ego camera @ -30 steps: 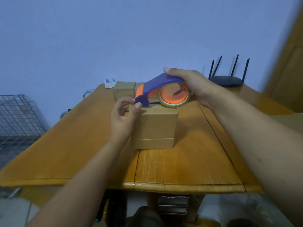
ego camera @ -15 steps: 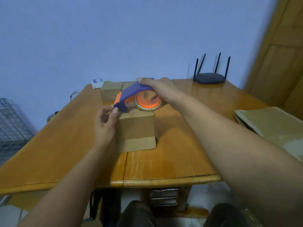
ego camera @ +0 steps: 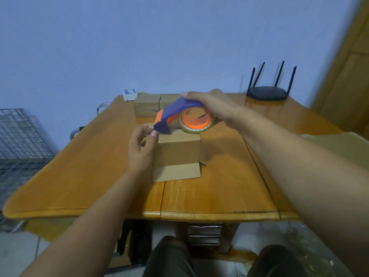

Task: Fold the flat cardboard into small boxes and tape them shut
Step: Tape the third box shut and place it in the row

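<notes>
A small brown cardboard box (ego camera: pixel 178 150) stands in the middle of the wooden table (ego camera: pixel 79 170), with a loose flap lying flat at its near bottom edge. On its top rests a blue and orange tape dispenser (ego camera: pixel 179 116) with a roll of clear tape, which my right hand (ego camera: pixel 211 105) grips from above. My left hand (ego camera: pixel 140 146) is at the box's upper left corner, its thumb and fingers curled against the edge just under the dispenser's nose. Two finished boxes (ego camera: pixel 153 105) stand side by side behind it.
A black router (ego camera: pixel 267 92) with several antennas sits at the table's far right. A small white device (ego camera: pixel 129 94) lies at the far left corner. Flat cardboard sheets (ego camera: pixel 343 144) lie at the right edge. A wire rack (ego camera: pixel 20 140) stands left of the table.
The view has swung back and forth, so the box's place in the picture shifts. Both hands keep their hold, and the dispenser's nose stays at the box's upper left edge.
</notes>
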